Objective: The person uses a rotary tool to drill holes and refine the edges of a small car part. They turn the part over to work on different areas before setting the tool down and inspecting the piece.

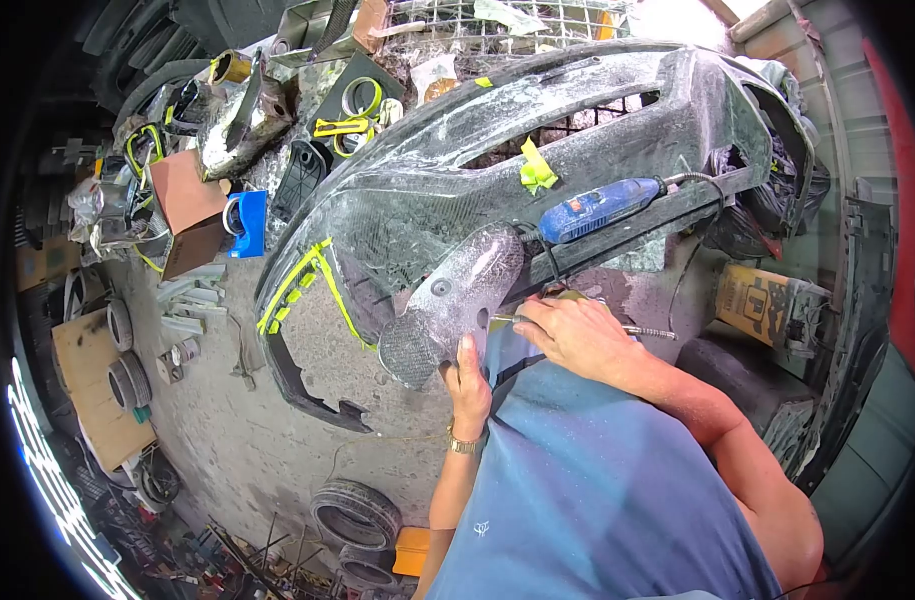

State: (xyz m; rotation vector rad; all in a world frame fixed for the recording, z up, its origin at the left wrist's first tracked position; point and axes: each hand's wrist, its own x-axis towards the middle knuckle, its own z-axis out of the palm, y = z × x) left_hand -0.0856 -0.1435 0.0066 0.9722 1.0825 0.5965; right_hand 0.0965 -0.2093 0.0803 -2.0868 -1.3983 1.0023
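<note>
My left hand (467,391) grips the lower edge of a dusty carbon-fibre part (462,285), thumb pressed on its face near a dark round hole. My right hand (580,338) is closed around the slim handpiece of a flexible shaft (649,332); its thin tip points left at that hole. Behind the part lies a large carbon-fibre bumper (407,215), coated in white dust, with yellow-green tape (312,275) along its left end. A blue rotary tool (599,209) rests on the bumper's near edge, with a metal flexible shaft leaving its right end.
Tape rolls (361,97), a yellow cutter (342,127) and sandpaper sheets (187,185) lie at the back left. Tyres (357,515) and a cardboard sheet (99,385) are on the floor. A cardboard box (762,308) and black bags (772,200) stand right.
</note>
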